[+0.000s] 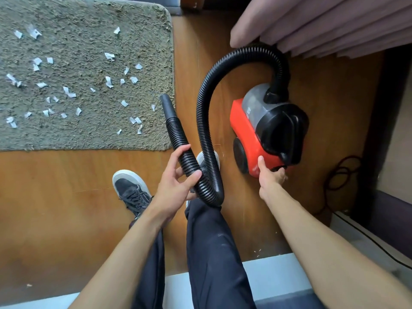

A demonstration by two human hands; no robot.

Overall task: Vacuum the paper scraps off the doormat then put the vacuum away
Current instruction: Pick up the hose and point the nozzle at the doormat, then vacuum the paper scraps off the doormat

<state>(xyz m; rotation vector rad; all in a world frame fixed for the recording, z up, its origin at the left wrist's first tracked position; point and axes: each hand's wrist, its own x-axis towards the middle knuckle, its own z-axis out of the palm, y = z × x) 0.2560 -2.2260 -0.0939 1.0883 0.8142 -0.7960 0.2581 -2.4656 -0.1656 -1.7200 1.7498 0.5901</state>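
A grey-green shaggy doormat lies at the upper left, strewn with several white paper scraps. A small red and black vacuum sits on the wood floor to the right. Its black ribbed hose arches up from the top and loops down in front of me. My left hand grips the hose near its end, and the nozzle points up at the mat's right edge. My right hand holds the rear lower edge of the vacuum's red body.
My two feet in dark sneakers stand on the wood floor below the mat. A pink curtain hangs at the upper right over the hose. A dark red cord coils on the floor right of the vacuum.
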